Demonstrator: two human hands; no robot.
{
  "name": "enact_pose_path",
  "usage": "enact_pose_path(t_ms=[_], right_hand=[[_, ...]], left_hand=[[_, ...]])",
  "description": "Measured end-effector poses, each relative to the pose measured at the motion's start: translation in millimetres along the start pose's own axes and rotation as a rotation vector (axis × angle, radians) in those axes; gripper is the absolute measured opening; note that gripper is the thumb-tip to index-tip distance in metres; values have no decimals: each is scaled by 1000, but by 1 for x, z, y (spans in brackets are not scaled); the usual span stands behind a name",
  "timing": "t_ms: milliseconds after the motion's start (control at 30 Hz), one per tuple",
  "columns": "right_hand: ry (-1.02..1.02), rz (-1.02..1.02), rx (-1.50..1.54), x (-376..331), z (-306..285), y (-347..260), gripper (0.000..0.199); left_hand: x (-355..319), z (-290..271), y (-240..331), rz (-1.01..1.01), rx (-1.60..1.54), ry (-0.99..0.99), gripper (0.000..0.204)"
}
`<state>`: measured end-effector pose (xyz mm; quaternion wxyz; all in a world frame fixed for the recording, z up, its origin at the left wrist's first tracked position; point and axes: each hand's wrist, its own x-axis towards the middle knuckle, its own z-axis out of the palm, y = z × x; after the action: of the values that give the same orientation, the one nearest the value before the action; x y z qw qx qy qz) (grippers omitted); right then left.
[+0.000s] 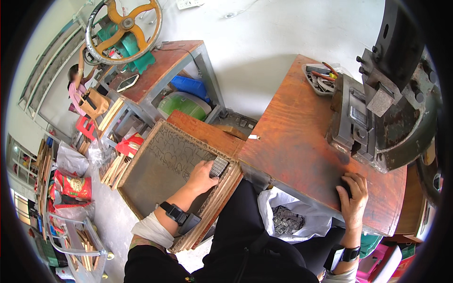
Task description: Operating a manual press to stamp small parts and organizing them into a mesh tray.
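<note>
The left hand [200, 178] clamps a plate [219, 165] at the tray's [153, 186] right, seemingly positioning it; next calls for steadiness. The right hand's [354, 199] grip is apart.

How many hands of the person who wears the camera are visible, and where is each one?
2. The left hand grips a gray block at the right side of the tray; the right hand rests at the near edge of the wooden table. Neither is hidden.
</note>
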<state>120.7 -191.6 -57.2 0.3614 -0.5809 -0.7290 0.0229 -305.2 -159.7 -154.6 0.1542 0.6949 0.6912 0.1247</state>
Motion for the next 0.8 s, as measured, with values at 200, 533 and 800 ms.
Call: enact_pose_path(t_ms=[200, 533, 800], right_hand=[[13, -23, -8, 1, 0, -2, 25], [39, -33, -42, 2, 1, 1, 24], [80, -99, -51, 0, -2, 4, 23]], left_hand=[[5, -7, -13, -13, -17, 12, 55], [-1, -14, -25, -301, -418, 7, 30], [36, -104, 118, 7, -890, -72, 23]])
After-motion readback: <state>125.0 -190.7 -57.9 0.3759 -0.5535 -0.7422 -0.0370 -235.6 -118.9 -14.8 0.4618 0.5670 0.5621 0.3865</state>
